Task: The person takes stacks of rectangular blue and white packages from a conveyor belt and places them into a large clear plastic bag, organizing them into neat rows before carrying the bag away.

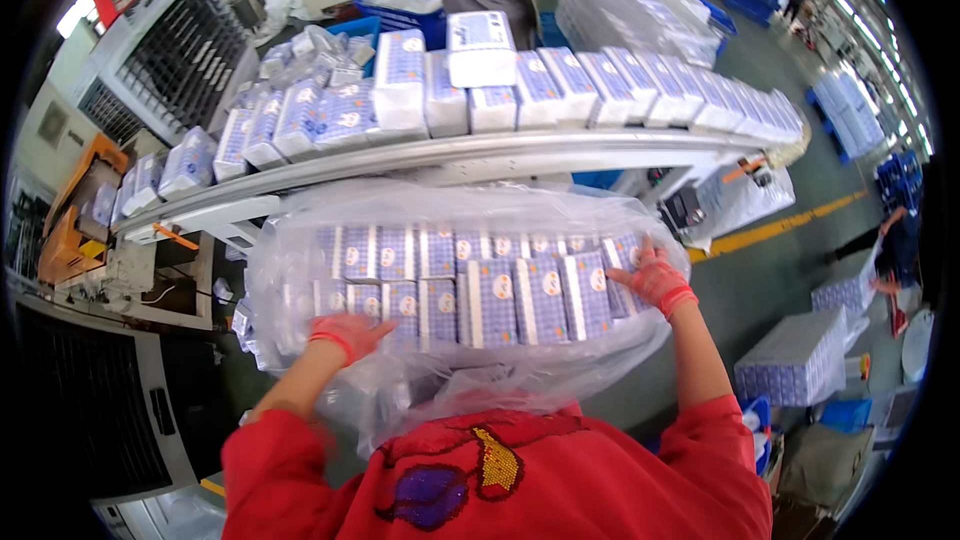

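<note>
We find both hands, left hand (348, 334) and right hand (655, 280), pressed open-palmed against the clear bag of tissue packs (470, 290), steadying its ends.

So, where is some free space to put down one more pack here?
The conveyor is crowded: packs stand side by side along it. The clear bag, with left hand and right hand inside on the packs, looks full too. Bare floor lies right, between the yellow line and the stacked bundle.
</note>
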Tool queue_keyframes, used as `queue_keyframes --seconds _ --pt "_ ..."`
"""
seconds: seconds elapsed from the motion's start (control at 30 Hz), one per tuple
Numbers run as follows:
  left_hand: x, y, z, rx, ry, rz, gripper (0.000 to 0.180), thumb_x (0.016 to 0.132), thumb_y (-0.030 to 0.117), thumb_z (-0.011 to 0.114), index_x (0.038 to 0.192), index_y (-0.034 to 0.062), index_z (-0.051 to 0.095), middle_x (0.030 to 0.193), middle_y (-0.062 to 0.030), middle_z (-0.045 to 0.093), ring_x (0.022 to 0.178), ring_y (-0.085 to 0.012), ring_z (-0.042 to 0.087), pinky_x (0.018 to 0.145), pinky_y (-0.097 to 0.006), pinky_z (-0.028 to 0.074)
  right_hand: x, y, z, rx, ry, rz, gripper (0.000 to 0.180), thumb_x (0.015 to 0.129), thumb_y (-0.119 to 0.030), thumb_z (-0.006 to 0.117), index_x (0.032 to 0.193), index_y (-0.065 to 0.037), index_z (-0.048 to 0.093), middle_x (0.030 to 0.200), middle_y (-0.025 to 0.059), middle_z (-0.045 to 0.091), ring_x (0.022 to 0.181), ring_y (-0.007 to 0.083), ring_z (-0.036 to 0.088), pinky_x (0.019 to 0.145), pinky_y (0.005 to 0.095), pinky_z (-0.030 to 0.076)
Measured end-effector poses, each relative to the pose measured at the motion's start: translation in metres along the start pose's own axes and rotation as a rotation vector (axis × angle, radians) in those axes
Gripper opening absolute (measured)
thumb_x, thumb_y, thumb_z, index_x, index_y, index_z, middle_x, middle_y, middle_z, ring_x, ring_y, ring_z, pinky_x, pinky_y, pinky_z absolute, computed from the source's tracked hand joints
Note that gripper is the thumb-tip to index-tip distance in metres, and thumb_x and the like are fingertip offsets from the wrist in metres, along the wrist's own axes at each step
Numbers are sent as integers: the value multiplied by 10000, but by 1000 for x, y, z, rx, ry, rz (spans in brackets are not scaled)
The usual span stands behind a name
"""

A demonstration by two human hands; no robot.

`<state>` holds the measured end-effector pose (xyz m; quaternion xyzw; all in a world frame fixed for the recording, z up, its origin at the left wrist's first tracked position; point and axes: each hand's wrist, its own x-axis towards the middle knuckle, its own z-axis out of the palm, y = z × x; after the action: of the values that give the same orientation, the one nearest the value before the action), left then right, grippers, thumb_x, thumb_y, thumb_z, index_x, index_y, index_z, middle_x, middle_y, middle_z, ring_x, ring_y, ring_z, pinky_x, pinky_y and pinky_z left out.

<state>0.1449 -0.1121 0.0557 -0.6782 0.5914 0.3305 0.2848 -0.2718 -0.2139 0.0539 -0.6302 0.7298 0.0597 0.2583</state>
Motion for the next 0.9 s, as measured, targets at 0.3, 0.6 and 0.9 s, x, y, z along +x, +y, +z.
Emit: queue_keyframes --seconds 0.3,0.6,0.9 --pt "-95 -53 -81 -58 132 679 407 809 391 442 1139 156 471 1021 -107 555 921 -259 540 779 -369 419 -53 -221 -42 345 524 -1097 325 753 -217 585 1007 -23 526 905 161 578 817 299 565 703 337 453" --pt "44 -301 -157 -598 1582 6 327 798 290 499 995 31 534 978 -162 535 903 -310 504 780 -344 394 91 -474 23 1326 -370 -459 671 691 -510 531 1043 59 479 1084 232 484 1016 319 468 802 358 396" --pt "97 -382 -173 -241 851 -315 533 732 251 515 1195 50 345 1268 -142 305 1081 -284 396 849 -405 365 88 -557 66 443 -26 -540 1172 527 -588 645 1245 120 47 1244 233 320 1162 278 335 947 283 280"
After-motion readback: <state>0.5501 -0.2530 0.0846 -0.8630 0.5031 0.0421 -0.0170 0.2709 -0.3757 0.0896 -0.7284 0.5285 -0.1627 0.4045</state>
